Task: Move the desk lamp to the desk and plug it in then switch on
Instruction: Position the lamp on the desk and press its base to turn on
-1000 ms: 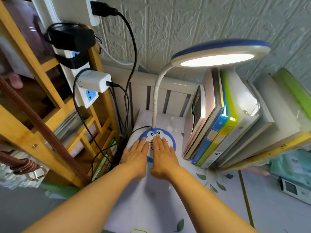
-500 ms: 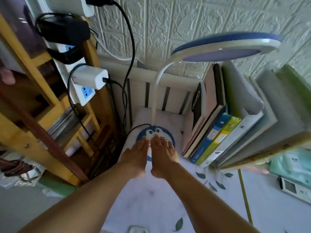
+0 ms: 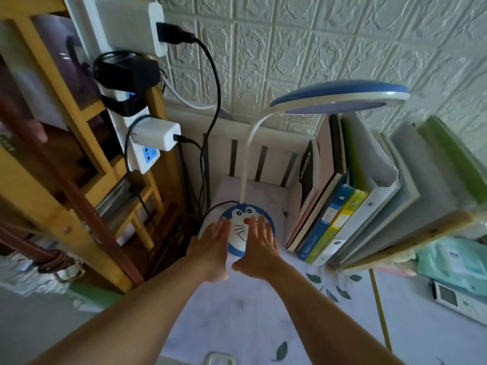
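So the desk lamp (image 3: 263, 164) is sitting at the back left corner of the desk (image 3: 237, 312), right up against the white slatted rail (image 3: 263, 159). Its round blue base (image 3: 243, 219) has a cartoon cat face on it, and a white bendy neck (image 3: 247, 154) curves up to a flat round head (image 3: 340, 97) that hangs over the books. That head looks dark, not lit.

Both hands are flat on the base with fingers straight and fairly close together, not curled round anything. The left hand (image 3: 210, 248) covers the left edge of the base, the right hand (image 3: 259, 248) covers the right side, and the cat's face shows in the gap between them. Thumbs nearly meet at the near edge.

A black cord (image 3: 218, 205) leaves the back left of the base and drops off the desk edge toward the tangle of cables (image 3: 203, 164) by the wall. Where it ends up I can't tell. Up on the left a white power strip (image 3: 137, 143) runs down the wooden shelf (image 3: 66, 201), with a white charger (image 3: 158, 135) and a black adapter (image 3: 126, 72) plugged in, and one blue socket free at the bottom.

Just right of the base a row of books and folders (image 3: 342, 206) leans over, pretty tight to the right hand. Further right there's a small white device (image 3: 458, 299) lying on the desk.
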